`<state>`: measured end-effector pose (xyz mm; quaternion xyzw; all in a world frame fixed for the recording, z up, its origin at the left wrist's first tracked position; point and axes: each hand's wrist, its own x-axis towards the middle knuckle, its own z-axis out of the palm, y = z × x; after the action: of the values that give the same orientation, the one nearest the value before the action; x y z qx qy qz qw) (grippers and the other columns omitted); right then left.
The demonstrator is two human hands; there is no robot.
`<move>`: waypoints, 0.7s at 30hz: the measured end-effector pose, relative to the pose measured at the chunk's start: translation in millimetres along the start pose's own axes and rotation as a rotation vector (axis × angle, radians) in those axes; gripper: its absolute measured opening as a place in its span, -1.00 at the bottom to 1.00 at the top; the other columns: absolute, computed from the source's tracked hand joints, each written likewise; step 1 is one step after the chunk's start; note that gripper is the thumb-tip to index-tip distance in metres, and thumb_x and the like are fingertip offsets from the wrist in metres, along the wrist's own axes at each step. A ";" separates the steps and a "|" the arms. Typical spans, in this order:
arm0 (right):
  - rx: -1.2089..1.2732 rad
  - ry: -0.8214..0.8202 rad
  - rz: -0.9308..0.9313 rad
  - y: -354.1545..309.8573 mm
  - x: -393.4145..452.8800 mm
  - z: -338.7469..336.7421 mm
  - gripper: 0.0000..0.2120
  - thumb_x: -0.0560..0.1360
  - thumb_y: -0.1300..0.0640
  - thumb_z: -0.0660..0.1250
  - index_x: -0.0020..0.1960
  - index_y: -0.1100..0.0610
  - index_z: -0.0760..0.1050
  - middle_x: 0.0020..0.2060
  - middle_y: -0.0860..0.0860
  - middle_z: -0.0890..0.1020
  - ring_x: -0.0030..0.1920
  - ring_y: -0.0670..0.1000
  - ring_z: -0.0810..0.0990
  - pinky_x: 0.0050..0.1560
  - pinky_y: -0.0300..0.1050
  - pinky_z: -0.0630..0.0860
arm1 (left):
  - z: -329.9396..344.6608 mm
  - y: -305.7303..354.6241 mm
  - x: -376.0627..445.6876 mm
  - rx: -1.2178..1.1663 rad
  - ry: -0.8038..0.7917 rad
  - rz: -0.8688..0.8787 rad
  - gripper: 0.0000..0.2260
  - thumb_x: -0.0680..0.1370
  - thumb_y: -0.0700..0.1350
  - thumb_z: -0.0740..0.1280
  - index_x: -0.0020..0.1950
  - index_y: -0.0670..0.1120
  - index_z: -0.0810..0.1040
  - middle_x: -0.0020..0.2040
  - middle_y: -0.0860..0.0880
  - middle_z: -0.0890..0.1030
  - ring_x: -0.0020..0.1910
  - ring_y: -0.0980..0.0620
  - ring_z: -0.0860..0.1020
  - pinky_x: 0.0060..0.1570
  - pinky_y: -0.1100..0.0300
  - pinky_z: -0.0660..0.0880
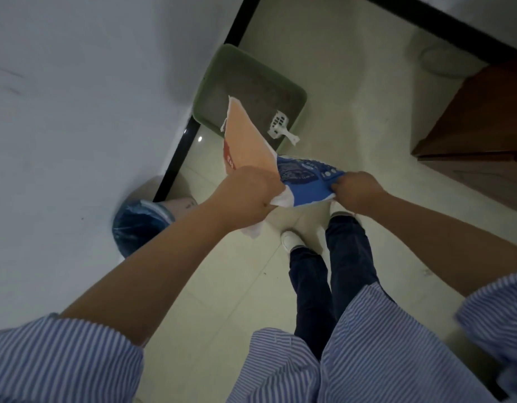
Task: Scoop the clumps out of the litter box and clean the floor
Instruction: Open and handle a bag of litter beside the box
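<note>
Person stood on the tiled floor (237, 286), both hands out front holding one bag (251, 135) (orange face, blue printed end). Left hand (248, 196) was clenched round the bag's white edge, right hand (356, 190) pinched the blue end. Bag was held up in the air, above the near edge of the litter box (205, 91). Litter box was green, on the floor against the wall (77, 97), grey litter inside. White scoop (280, 128) lay in its near corner, handle sticking out over the rim. Bin (138, 222) with a blue liner sat by the wall, left of the left arm. Brown wooden cabinet (478, 126) at right.
</note>
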<state>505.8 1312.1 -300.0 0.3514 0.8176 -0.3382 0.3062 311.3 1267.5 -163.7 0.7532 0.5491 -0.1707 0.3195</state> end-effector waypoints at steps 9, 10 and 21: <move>-0.213 -0.098 -0.163 -42.7 0.3 -0.3 -0.70 0.62 0.17 0.01 -0.03 0.22 0.50 0.12 0.16 0.58 0.13 0.10 0.54 0.07 -0.09 0.45 | 13.3 -54.3 -14.3 0.029 -0.161 -0.338 -0.70 0.60 -0.06 0.15 0.23 -0.21 0.44 0.14 -0.18 0.53 0.11 -0.13 0.50 0.09 0.08 0.38; -0.203 -0.101 -0.152 -45.4 0.6 -0.5 -0.69 0.62 0.14 0.00 -0.09 0.19 0.49 0.13 0.16 0.58 0.14 0.10 0.53 0.08 -0.09 0.43 | 19.3 -55.8 -9.7 0.011 -0.115 -0.354 -0.71 0.60 -0.08 0.14 0.23 -0.21 0.44 0.13 -0.19 0.52 0.11 -0.14 0.48 0.07 0.07 0.38; 0.458 -0.151 0.284 -43.9 6.5 -18.0 -0.37 0.51 0.24 0.23 0.49 0.03 0.05 0.02 0.21 0.59 0.05 0.10 0.56 -0.16 -0.36 0.30 | 59.0 -120.6 48.0 -0.273 0.066 -0.408 -0.74 0.59 -0.19 0.13 0.20 -0.26 0.46 0.17 -0.26 0.47 0.15 -0.17 0.43 0.10 0.03 0.38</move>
<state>463.1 1305.3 -279.4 0.4964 0.6371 -0.4931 0.3232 220.2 1285.8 -271.8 0.5818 0.7178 -0.1310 0.3593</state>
